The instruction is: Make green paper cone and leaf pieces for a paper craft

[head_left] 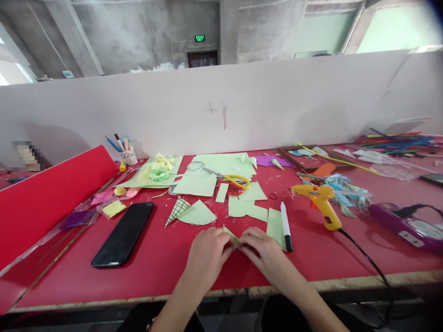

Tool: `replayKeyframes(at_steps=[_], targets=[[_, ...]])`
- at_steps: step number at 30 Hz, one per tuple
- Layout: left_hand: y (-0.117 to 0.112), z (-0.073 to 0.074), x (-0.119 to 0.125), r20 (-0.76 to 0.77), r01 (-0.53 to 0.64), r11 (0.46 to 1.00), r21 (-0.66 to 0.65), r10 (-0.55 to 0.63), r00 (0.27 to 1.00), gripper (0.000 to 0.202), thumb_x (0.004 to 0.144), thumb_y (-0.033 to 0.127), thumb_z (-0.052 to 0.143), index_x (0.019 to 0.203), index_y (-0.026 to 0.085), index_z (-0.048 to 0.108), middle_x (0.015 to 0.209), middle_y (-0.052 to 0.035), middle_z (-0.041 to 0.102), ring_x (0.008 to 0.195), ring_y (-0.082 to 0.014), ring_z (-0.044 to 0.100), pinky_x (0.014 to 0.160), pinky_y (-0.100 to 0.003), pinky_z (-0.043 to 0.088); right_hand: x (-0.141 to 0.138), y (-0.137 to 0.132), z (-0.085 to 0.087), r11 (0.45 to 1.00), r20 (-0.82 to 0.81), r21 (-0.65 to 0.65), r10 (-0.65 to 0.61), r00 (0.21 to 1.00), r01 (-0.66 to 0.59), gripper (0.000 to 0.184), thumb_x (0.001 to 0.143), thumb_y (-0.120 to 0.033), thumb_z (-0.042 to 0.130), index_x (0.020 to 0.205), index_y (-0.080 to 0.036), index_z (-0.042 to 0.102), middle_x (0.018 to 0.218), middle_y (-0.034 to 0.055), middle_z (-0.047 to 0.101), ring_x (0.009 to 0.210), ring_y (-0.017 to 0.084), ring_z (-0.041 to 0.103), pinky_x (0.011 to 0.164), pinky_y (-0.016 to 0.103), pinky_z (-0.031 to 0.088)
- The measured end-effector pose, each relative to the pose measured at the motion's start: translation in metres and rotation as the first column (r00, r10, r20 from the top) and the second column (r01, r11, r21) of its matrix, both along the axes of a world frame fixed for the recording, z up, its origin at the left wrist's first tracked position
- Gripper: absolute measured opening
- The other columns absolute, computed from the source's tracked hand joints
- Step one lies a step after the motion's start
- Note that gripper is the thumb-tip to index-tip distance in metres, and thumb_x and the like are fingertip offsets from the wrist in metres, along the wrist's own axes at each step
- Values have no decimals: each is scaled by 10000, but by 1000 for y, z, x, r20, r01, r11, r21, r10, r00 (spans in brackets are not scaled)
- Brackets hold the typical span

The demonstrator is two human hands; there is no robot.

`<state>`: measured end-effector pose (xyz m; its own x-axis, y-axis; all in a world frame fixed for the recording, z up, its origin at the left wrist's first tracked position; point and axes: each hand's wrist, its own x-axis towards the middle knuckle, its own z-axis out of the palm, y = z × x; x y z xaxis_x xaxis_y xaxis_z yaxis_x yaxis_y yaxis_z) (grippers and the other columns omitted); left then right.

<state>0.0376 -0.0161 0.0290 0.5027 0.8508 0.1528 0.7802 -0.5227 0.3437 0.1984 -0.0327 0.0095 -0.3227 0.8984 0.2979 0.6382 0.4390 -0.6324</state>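
Both my hands meet near the front edge of the red table (155,267). My left hand (207,253) and my right hand (261,249) are closed, pinching a small folded piece of light green paper (231,235) between their fingertips. Just beyond the hands lie several cut green paper pieces (247,208) and a green paper cone with a black grid pattern (177,210). A white marker with a black cap (286,226) lies right of my right hand on a green sheet.
A black phone (123,234) lies at the left, beside a rolled red sheet (48,198). Yellow-handled scissors (232,180), a yellow glue gun (320,203) with its black cord, a purple power strip (404,223), a pen cup (128,156) and coloured sticks (398,142) surround the work area.
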Motion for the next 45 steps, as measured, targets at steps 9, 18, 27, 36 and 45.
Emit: replayKeyframes(at_steps=[9,18,27,36,45], targets=[[3,1,-5,63,36,999,-11,-35,997,145,808,230,486,740,189,607,795,-15,578,713,-144,532,611,-236,390,-3,1,-2,998,72,-11,-58,996,59,150,822,-110,435,742,-166,549,793,45,526,748,156,513,669,282,441],[7,2,-3,-6,87,995,41,-87,996,181,831,246,457,762,193,616,733,-7,592,684,-145,540,615,-258,357,-5,3,4,988,83,-102,-110,991,118,145,817,-125,435,714,-165,528,775,41,540,741,165,508,665,295,418],[8,7,-1,63,95,993,-74,-90,994,159,837,228,439,838,207,597,821,-11,620,728,-145,556,610,-230,377,-3,4,3,989,42,-92,-114,993,117,129,786,-100,463,707,-164,543,754,35,549,718,157,514,648,277,415],[11,3,-3,55,119,989,-83,-115,992,160,835,218,431,829,203,590,824,-15,605,736,-144,556,621,-219,397,-2,4,6,991,70,-90,-88,994,95,133,784,-101,464,690,-166,532,751,35,551,734,165,517,648,274,408],[9,3,-4,30,162,986,-42,-161,987,111,816,256,479,786,182,556,809,-11,577,695,-136,537,574,-212,378,-2,3,6,992,36,-109,-64,997,68,111,747,-72,476,709,-167,519,745,20,531,704,142,505,625,251,402]])
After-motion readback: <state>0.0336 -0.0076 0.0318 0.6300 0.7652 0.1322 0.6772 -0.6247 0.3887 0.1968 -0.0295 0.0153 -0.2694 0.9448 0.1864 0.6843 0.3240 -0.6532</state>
